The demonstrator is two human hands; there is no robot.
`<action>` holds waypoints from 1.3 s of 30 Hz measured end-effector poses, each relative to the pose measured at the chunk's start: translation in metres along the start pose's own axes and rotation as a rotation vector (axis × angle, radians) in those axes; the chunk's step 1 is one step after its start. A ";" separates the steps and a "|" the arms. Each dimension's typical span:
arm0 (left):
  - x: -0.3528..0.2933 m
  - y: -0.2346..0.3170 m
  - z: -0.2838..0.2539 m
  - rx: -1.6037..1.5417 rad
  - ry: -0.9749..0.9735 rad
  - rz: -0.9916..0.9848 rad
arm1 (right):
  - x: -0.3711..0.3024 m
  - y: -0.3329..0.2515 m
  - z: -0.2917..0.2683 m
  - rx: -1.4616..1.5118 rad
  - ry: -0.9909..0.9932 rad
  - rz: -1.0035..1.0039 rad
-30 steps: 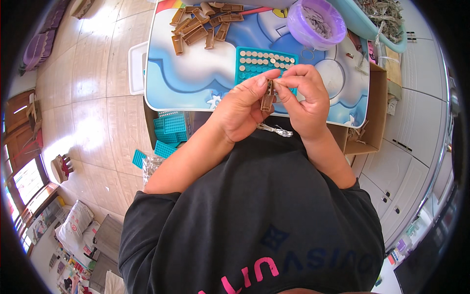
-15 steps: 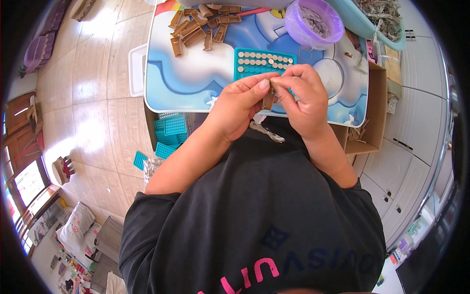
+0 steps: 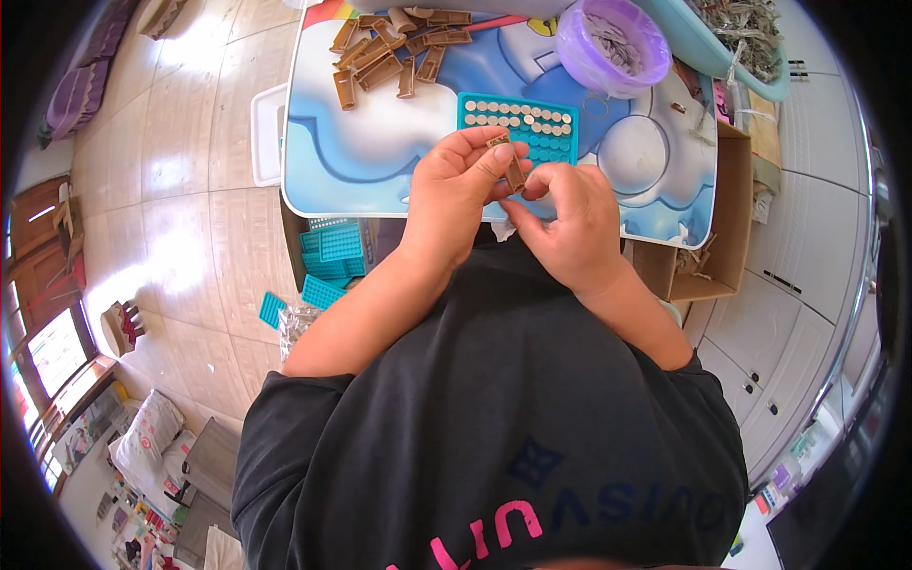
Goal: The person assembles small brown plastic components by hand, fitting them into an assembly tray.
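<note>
My left hand (image 3: pixel 458 180) pinches a small brown plastic casing (image 3: pixel 514 173), long and trough-shaped, between thumb and fingers. It is held tilted above the table's near edge. My right hand (image 3: pixel 575 223) is closed at the casing's lower end, thumb and curled forefinger close together; what lies between them is hidden. Just beyond the hands lies a teal tray (image 3: pixel 572 152) with rows of small round pale discs (image 3: pixel 513 109) in its upper part. My left hand covers the tray's near left corner.
Several brown casings (image 3: pixel 378 70) lie heaped at the table's far left. A purple tub (image 3: pixel 655 71) and a pale blue basin (image 3: pixel 774 81), both with greyish strands, stand far right. Teal trays (image 3: pixel 339 242) sit in a box below the table's left side; an open cardboard box (image 3: pixel 731 228) is at right.
My right hand has moved from the casing's upper end down to its lower end. The casing has tilted in my left hand, and the pale strands dangling below have gone from sight.
</note>
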State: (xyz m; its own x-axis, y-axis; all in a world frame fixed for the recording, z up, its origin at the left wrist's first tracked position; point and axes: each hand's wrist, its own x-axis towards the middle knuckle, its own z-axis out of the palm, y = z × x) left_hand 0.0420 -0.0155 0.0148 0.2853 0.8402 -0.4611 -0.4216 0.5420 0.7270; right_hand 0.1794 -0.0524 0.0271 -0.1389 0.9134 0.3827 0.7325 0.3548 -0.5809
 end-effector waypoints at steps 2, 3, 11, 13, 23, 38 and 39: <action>0.000 0.000 -0.002 0.010 0.010 0.008 | -0.004 0.004 0.002 0.062 -0.012 0.019; 0.001 -0.001 -0.003 -0.003 0.000 0.023 | -0.006 0.006 0.002 0.121 -0.023 0.039; 0.000 0.001 -0.003 0.008 -0.017 0.040 | -0.016 0.005 0.012 0.449 0.023 0.302; 0.000 0.001 -0.003 -0.013 -0.027 0.022 | -0.017 0.006 0.015 0.536 0.017 0.360; -0.001 -0.001 -0.006 0.036 -0.039 -0.021 | -0.010 0.011 0.010 0.088 -0.084 -0.024; 0.008 -0.009 -0.035 -0.086 -0.006 -0.073 | 0.021 0.031 0.014 0.120 0.054 -0.041; 0.008 -0.008 -0.035 -0.097 -0.014 -0.073 | 0.024 0.030 0.015 0.107 0.044 -0.062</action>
State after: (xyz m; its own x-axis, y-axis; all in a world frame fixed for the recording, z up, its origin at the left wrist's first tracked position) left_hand 0.0177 -0.0123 -0.0127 0.3304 0.7986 -0.5030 -0.4806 0.6010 0.6386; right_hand 0.1885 -0.0171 0.0079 -0.1506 0.8803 0.4499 0.6475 0.4317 -0.6280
